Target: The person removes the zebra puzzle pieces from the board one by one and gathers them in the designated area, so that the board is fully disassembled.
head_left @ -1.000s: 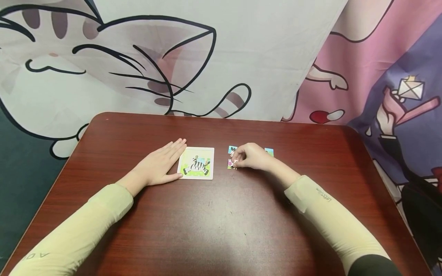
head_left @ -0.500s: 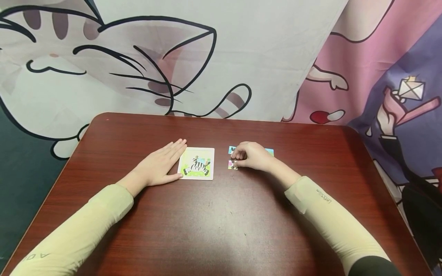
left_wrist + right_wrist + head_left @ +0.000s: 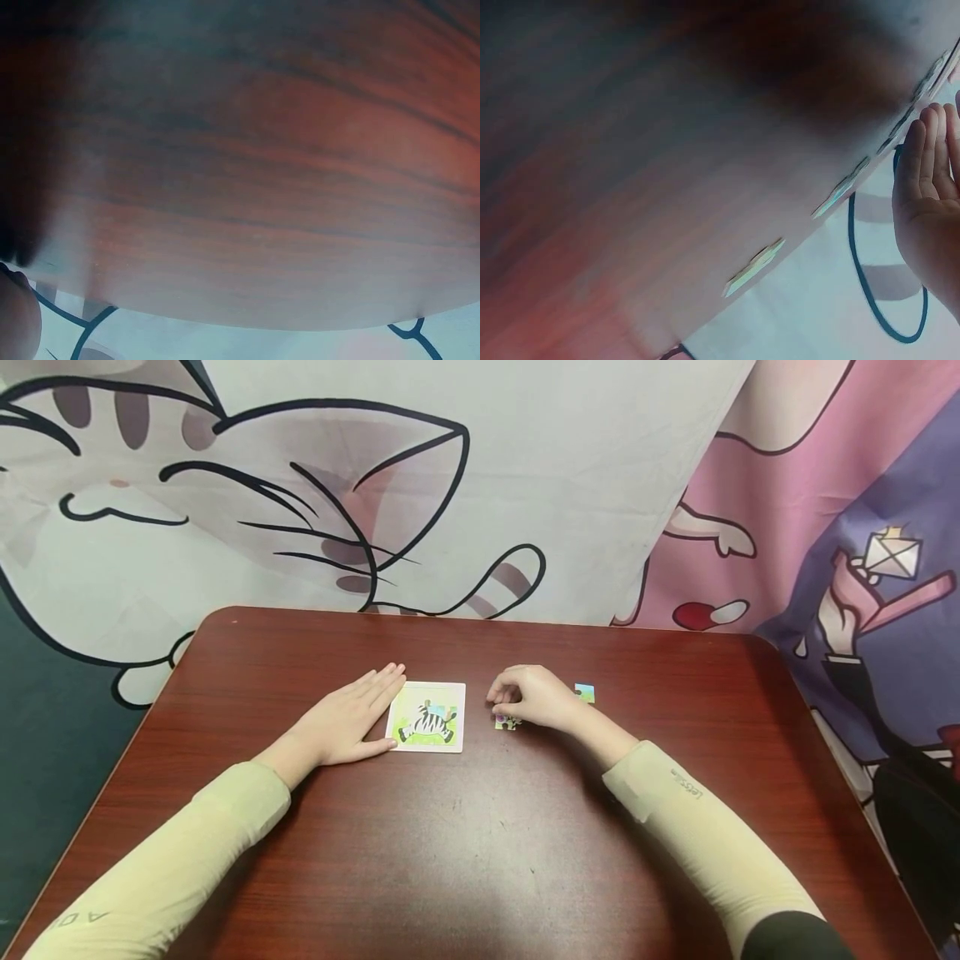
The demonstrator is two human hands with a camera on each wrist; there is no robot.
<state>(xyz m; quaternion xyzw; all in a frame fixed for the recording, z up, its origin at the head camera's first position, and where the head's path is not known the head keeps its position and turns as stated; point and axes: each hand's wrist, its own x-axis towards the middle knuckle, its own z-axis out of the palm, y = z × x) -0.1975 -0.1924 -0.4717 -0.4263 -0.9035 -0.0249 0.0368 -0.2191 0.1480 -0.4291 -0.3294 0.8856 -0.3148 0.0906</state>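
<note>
My left hand (image 3: 348,714) lies flat, fingers spread, along the left edge of a square puzzle board (image 3: 455,743) with a partly pieced zebra picture. Its thumb rests at the lower left corner; in the left wrist view a fingertip (image 3: 19,319) shows at the lower left. My right hand (image 3: 536,696) is bent over loose puzzle pieces right of the board, thumb and fingertips close together. I cannot tell whether a piece sits between them. Below the thumb a colourful jigsaw piece (image 3: 507,723) shows partly. In the right wrist view my fingers (image 3: 924,161) point down toward the tabletop.
A blue and green puzzle piece (image 3: 585,693) lies to the right, behind my right wrist. In the right wrist view, pieces (image 3: 755,268) appear as thin strips. The brown table (image 3: 465,852) ends at a cartoon cat curtain (image 3: 592,485).
My right hand has shifted slightly left over the loose pieces. The upper left piece that showed earlier is now out of sight at the fingers. The left hand stays on the board.
</note>
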